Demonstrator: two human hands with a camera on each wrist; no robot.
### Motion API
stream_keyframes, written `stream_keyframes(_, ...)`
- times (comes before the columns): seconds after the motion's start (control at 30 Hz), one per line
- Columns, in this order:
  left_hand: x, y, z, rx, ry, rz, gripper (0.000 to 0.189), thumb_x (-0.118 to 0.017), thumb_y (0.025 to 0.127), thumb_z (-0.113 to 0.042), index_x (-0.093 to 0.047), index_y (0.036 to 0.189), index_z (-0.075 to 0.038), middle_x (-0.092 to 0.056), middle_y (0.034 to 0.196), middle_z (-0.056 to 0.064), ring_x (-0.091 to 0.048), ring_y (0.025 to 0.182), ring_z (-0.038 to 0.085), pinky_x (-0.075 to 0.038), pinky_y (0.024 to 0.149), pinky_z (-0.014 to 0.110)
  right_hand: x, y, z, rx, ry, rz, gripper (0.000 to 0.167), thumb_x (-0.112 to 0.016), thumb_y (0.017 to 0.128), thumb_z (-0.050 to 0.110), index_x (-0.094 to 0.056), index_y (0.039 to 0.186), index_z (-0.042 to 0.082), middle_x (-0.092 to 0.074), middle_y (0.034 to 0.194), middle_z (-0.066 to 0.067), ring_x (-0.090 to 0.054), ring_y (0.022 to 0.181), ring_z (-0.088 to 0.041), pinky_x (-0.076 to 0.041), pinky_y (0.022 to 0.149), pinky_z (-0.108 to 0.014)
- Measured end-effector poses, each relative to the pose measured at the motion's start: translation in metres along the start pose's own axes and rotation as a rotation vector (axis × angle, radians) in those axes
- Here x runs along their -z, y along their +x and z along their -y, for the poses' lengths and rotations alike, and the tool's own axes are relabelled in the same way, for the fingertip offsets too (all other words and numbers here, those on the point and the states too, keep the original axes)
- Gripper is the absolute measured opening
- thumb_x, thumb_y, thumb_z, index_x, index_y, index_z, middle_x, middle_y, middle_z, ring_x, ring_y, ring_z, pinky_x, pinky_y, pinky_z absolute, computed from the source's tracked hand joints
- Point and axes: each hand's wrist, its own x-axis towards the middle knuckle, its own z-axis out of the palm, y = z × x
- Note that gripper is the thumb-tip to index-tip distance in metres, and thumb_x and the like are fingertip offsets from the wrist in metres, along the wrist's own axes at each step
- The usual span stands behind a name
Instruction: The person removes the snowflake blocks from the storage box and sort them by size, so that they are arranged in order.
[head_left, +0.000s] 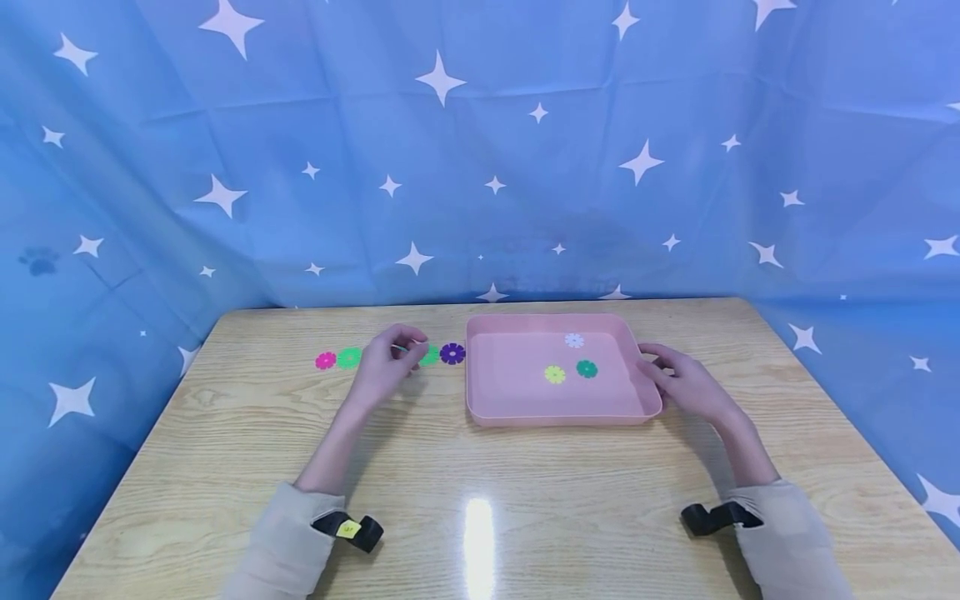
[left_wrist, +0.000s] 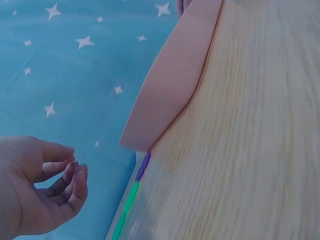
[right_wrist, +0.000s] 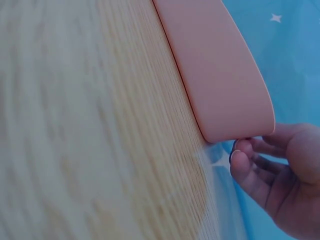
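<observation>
My left hand (head_left: 390, 362) hovers over a row of flower-shaped discs, fingers curled and tips close together. A small pale spot shows at these fingertips in the left wrist view; I cannot tell whether they pinch anything. Left of this hand lie a pink disc (head_left: 326, 361) and a green disc (head_left: 349, 358); right of it are another green disc (head_left: 430, 356) and a purple disc (head_left: 452, 353). The hand covers the row's middle. My right hand (head_left: 686, 379) grips the pink tray (head_left: 517, 418) by its right wall, thumb over the rim, fingers outside.
Inside the tray lie a white disc (head_left: 574, 340), a yellow disc (head_left: 554, 374) and a dark green disc (head_left: 587, 368). The purple disc sits right beside the tray's left wall. A blue star-patterned curtain (head_left: 480, 208) hangs behind the wooden table (head_left: 562, 500).
</observation>
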Motion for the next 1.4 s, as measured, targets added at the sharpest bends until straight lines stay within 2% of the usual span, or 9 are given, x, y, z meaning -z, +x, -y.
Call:
stream_keyframes(0.1,-0.012,0.002,-0.006,-0.011,0.003,0.018,0.018,-0.066,0.098,-0.009,-0.066,0.113,0.001,-0.063,0.097,0.015,-0.064,0.085,0.043,-0.058,0.075,0.046,0.0,0.0,-0.001,-0.002,0.002,0.0,0.056,-0.047,0.109,0.031,-0.038,0.151,-0.004,-0.064,0.098,-0.017,-0.059,0.078,-0.025,-0.049,0.063,-0.032)
stream_keyframes(0.3,-0.034,0.005,-0.018,-0.029,-0.012,0.061,0.019,-0.066,0.098,-0.009,-0.066,0.113,0.002,-0.062,0.095,0.013,-0.064,0.084,0.035,-0.058,0.074,0.046,0.0,0.0,-0.001,-0.008,-0.008,-0.005,0.056,-0.047,0.109,0.033,-0.039,0.15,-0.004,-0.065,0.106,-0.019,-0.059,0.082,-0.026,-0.05,0.066,-0.031)
stream_keyframes(0.47,-0.054,0.008,-0.025,-0.043,-0.032,0.117,0.02,-0.066,0.098,-0.008,-0.065,0.114,0.003,-0.062,0.092,0.011,-0.064,0.083,0.032,-0.054,0.069,0.03,0.0,0.001,-0.002,-0.007,-0.008,-0.003,0.056,-0.046,0.109,0.033,-0.039,0.15,-0.004,-0.066,0.106,-0.019,-0.06,0.082,-0.026,-0.051,0.066,-0.031)
stream_keyframes(0.57,-0.067,0.01,-0.029,-0.045,-0.027,0.155,0.02,-0.067,0.097,-0.009,-0.065,0.114,0.001,-0.063,0.093,0.01,-0.064,0.083,0.027,-0.051,0.067,0.023,0.0,0.001,-0.001,-0.005,-0.008,-0.001,0.056,-0.046,0.109,0.033,-0.039,0.15,-0.004,-0.066,0.107,-0.02,-0.06,0.083,-0.026,-0.051,0.066,-0.031)
stream_keyframes(0.7,-0.085,0.013,-0.032,-0.065,-0.006,0.199,0.019,-0.067,0.097,-0.01,-0.065,0.114,-0.002,-0.065,0.097,0.008,-0.063,0.088,0.021,-0.053,0.076,0.027,0.0,0.001,-0.001,-0.002,-0.011,0.001,0.056,-0.046,0.109,0.033,-0.039,0.15,-0.005,-0.065,0.111,-0.022,-0.06,0.086,-0.027,-0.051,0.068,-0.031)
stream_keyframes(0.83,-0.105,0.018,-0.03,-0.103,0.009,0.256,0.021,-0.067,0.097,-0.007,-0.066,0.116,0.001,-0.066,0.101,0.009,-0.062,0.092,0.02,-0.053,0.085,0.03,0.0,0.001,-0.001,0.001,-0.02,0.0,0.056,-0.045,0.109,0.033,-0.039,0.15,-0.005,-0.064,0.117,-0.024,-0.06,0.09,-0.029,-0.051,0.07,-0.031)
stream_keyframes(0.97,-0.125,0.021,-0.028,-0.1,0.006,0.303,0.025,-0.066,0.096,-0.005,-0.065,0.119,0.004,-0.068,0.104,0.009,-0.063,0.095,0.02,-0.052,0.087,0.029,0.001,0.001,-0.002,0.003,-0.025,-0.003,0.056,-0.044,0.109,0.034,-0.04,0.15,-0.004,-0.064,0.116,-0.024,-0.06,0.089,-0.029,-0.051,0.069,-0.032)
stream_keyframes(1.2,-0.152,0.024,-0.026,-0.036,0.014,0.284,0.027,-0.068,0.094,-0.005,-0.066,0.121,-0.001,-0.067,0.107,0.007,-0.064,0.098,0.019,-0.051,0.089,0.027,0.0,0.002,-0.004,0.006,-0.02,-0.005,0.055,-0.045,0.109,0.033,-0.04,0.15,-0.003,-0.065,0.114,-0.022,-0.06,0.086,-0.027,-0.05,0.067,-0.032)
stream_keyframes(1.4,-0.167,0.026,-0.025,-0.03,0.046,0.271,0.029,-0.068,0.094,-0.005,-0.067,0.122,-0.003,-0.066,0.114,0.011,-0.062,0.098,0.017,-0.051,0.088,0.027,0.001,0.003,-0.004,0.002,-0.019,-0.004,0.055,-0.045,0.109,0.034,-0.041,0.15,-0.003,-0.065,0.104,-0.018,-0.059,0.08,-0.025,-0.049,0.064,-0.032)
